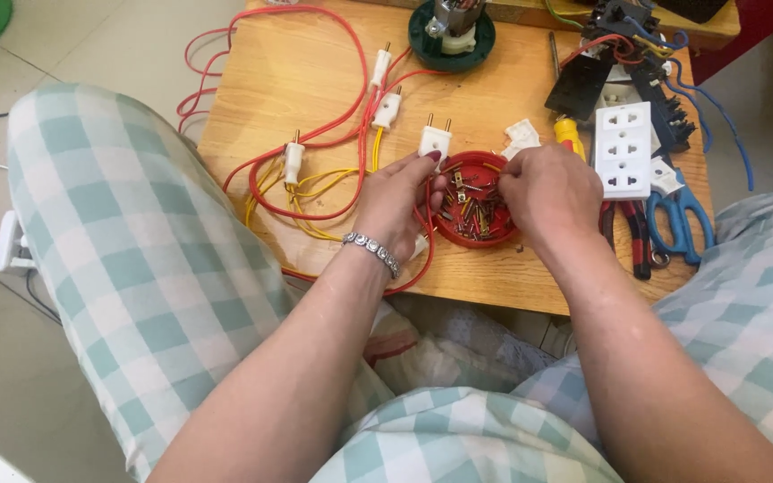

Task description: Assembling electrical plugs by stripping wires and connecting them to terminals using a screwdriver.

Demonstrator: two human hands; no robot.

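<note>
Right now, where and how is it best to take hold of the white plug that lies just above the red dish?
Probably by the white plug's flat body, thumb and finger pinching its two side faces, coming down from above. Its two metal pins point away toward the table's far side, and its cable leaves at the near end by the left hand, so the sides are free. The red dish lies close below.

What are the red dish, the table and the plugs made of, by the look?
Red dish: likely plastic, smooth, uniform colour, thin moulded rim.
Table: wood, pale, grain lines visible, matte.
Plugs: white plastic bodies, slightly glossy, with brass-coloured metal pins.
Left hand and right hand are at the dish.
</note>
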